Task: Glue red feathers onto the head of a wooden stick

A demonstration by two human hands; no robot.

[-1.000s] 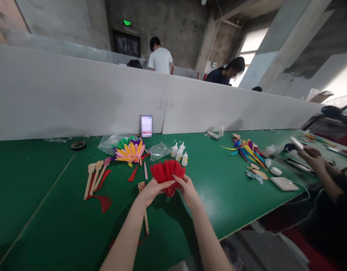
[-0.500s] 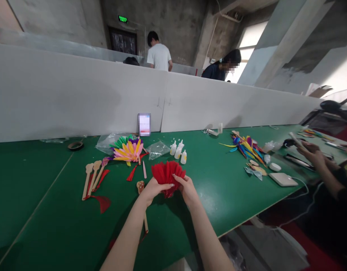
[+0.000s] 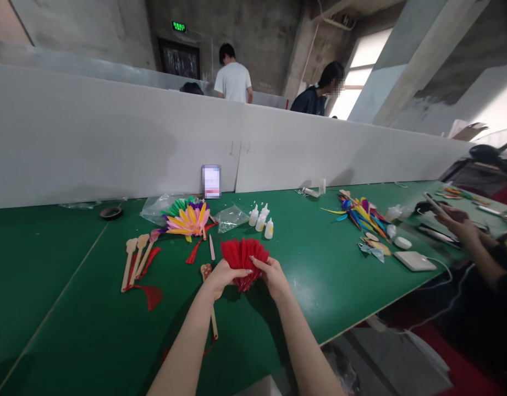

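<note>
Both hands hold the red feather fan (image 3: pixel 244 258) just above the green tabletop (image 3: pixel 72 330): the left hand (image 3: pixel 221 276) pinches its lower left edge and the right hand (image 3: pixel 274 275) pinches the lower right. Compared with a second ago the fan has barely shifted; the grip looks unchanged, so the feathers are seemingly still being arranged. Behind the fan stand three small glue bottles (image 3: pixel 262 221); to its left lie wooden spoons (image 3: pixel 136 258) and a multicoloured feather fan (image 3: pixel 187 220).
</note>
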